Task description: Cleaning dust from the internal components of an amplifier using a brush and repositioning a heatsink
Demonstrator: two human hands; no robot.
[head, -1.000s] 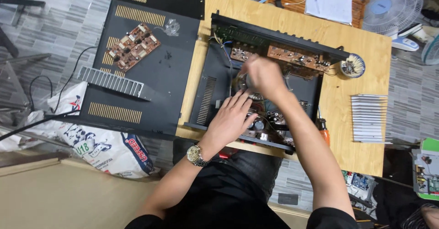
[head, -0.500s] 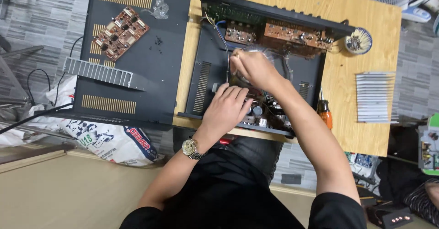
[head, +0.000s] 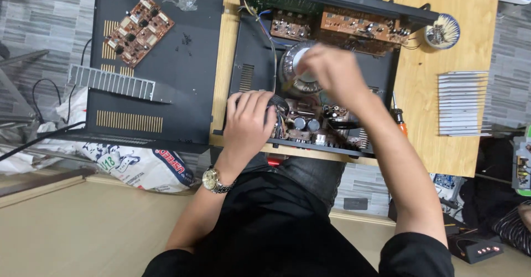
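Pressing down, left hand (head: 250,116) risks bending capacitors (head: 306,124) beside it; right hand's (head: 329,72) grip blurred, indeterminate.

1 package shows: a crumpled white plastic bag (head: 133,163) with red and blue print, lying on the floor below the black cover panel, well left of the left hand's (head: 250,119) grip and lower. No screens or signs show.
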